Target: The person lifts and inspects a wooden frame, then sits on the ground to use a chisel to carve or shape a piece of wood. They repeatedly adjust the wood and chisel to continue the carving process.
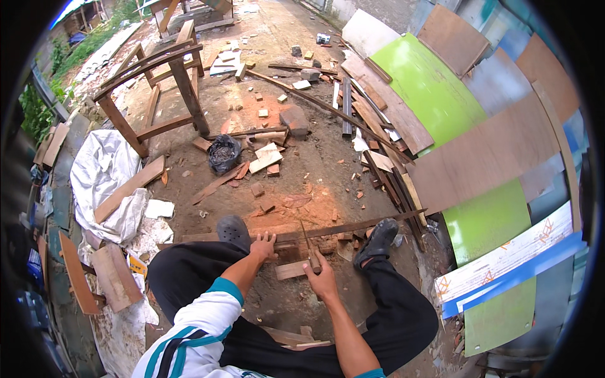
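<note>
Head view:
L hand (263,242): flat on the long strip (353,228), fingers spread, pinning it, gripping nothing. Keep your weight there so the strip can't skid.
R hand (321,277): fist closed round the chisel (309,249) handle, blade pointing away from you toward the strip.
Strip: lies across the dirt between your shoes (234,230), resting on a short block (291,269) just in front of your knees.
Advice: I'd say keep L fingers well to the side of the blade line, push away from your body, take shallow bites.
Around: black bag (224,153) further off, wooden frame (157,88) upper left, green boards (435,88) on the right.
</note>
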Demonstrator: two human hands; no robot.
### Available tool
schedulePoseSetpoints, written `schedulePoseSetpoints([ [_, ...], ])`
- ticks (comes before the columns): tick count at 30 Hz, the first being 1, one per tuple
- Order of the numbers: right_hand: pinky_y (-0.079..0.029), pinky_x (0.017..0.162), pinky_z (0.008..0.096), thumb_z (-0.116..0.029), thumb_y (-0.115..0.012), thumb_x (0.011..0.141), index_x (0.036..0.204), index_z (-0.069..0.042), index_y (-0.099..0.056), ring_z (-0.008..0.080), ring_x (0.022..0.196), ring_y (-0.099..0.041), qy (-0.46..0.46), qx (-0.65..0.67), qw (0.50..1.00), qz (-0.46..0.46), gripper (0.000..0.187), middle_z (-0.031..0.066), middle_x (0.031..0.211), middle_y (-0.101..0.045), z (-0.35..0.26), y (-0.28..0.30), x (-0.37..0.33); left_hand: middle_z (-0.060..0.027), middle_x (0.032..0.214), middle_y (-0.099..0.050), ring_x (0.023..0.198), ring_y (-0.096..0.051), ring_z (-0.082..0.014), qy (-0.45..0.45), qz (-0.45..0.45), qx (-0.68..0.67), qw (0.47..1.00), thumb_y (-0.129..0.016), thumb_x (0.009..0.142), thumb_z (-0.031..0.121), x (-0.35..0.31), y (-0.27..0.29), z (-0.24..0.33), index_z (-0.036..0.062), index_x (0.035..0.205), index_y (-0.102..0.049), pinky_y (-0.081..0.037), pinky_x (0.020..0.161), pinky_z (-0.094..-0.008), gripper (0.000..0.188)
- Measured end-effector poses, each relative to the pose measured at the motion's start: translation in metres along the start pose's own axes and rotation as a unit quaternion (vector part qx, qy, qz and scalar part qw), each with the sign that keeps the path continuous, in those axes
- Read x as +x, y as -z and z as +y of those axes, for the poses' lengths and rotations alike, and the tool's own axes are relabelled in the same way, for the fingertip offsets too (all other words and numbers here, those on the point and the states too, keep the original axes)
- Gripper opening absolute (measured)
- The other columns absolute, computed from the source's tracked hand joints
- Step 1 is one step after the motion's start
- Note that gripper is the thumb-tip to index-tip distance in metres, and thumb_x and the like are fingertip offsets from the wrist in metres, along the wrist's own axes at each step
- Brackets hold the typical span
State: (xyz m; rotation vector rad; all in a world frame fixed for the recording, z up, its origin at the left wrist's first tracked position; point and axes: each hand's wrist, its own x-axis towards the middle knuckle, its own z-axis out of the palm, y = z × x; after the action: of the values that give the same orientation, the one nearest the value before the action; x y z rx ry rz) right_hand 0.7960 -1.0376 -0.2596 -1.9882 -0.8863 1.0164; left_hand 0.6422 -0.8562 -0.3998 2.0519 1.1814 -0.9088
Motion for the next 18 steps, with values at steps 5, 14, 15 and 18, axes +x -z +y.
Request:
schedulePoseSetpoints([
  [5, -0.046, 0.103, 0.0408, -0.022, -0.069, 0.089, 0.146, -0.007, -0.05, 0.0349, 0.125, -0.059, -0.049, -0.02, 0.998, -0.032, 0.063, 0.0221, 0.137, -0.061, -0.033, 0.014, -0.038, -0.0121, 0.169, -0.003, 0.153, -0.009, -0.0427, -0.001, -0.009, 0.001, 1.0, -0.064, 0.09, 0.059, 0.003, -0.007, -0.02, 0.0224, 0.163, -0.005, -0.024, 0.122, -0.0514, 0.101],
  [14, -0.05, 0.097, 0.0409, -0.017, -0.064, 0.086, 0.148, -0.004, -0.045, 0.0377, 0.122, -0.062, -0.062, -0.05, 0.996, -0.037, 0.066, 0.0253, 0.132, -0.062, -0.027, 0.002, -0.005, -0.0144, 0.169, 0.002, 0.154, -0.005, -0.0418, -0.025, -0.022, 0.021, 0.999, -0.063, 0.088, 0.065, 0.01, -0.009, -0.013, 0.0202, 0.163, -0.001, -0.015, 0.124, -0.0501, 0.107],
  [15, -0.05, 0.095, 0.0405, -0.018, -0.065, 0.085, 0.146, -0.003, -0.048, 0.036, 0.118, -0.063, -0.052, -0.035, 0.998, -0.022, 0.065, 0.0247, 0.13, -0.064, -0.021, 0.0, -0.002, -0.0146, 0.169, 0.002, 0.154, -0.005, -0.0417, -0.022, -0.029, 0.02, 0.999, -0.062, 0.088, 0.065, 0.012, -0.005, -0.015, 0.02, 0.163, -0.001, -0.016, 0.124, -0.0501, 0.107],
  [18, -0.052, 0.087, 0.0392, -0.023, -0.069, 0.085, 0.138, 0.002, -0.054, 0.0307, 0.103, -0.068, -0.051, -0.009, 0.998, 0.023, 0.061, 0.0229, 0.119, -0.067, -0.001, 0.003, -0.01, -0.015, 0.169, 0.002, 0.154, -0.006, -0.0416, -0.028, -0.039, 0.024, 0.999, -0.059, 0.089, 0.066, 0.011, 0.001, -0.01, 0.0189, 0.163, -0.001, -0.016, 0.124, -0.0505, 0.105],
])
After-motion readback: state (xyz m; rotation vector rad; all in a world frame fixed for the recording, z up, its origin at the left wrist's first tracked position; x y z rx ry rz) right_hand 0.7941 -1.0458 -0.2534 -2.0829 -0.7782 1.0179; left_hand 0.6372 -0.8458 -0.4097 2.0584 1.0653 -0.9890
